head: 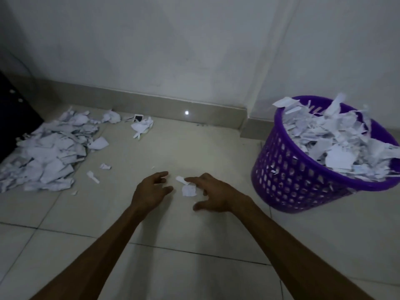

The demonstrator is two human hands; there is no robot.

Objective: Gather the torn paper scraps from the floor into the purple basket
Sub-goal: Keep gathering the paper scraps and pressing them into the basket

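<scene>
- Low over the pale floor tiles (194,245), near the middle of the view, the right hand (216,197) reaches in with its fingers spread and loosely bent, gripping nothing; one fingertip lies just beside, perhaps touching, a narrow paper strip (181,180).
- Left of it, the left hand (149,191) hovers with relaxed, slightly curled fingers, also empty, so the two hands flank the stray bits with a gap between them.
- Between the hands, nearer the right one, a small crumpled scrap (189,190) lies on the tile just near of the strip.
- The strip's long axis runs diagonally, its far end toward the left and its near end toward the right hand; the crumpled scrap has no clear long axis.
- To do this step well, I would sweep both hands inward so strip and scrap bunch together, then pinch them as one; thin paper flat on tile is hard to lift by its edge.
- Further left, two more loose bits (93,176) lie apart, and beyond them a large paper pile (47,152) sits against a dark cabinet (13,118).
- Far right, the purple basket (303,169) stands by the wall (173,50), heaped with scraps above its rim, so much is gathered and much remains.
</scene>
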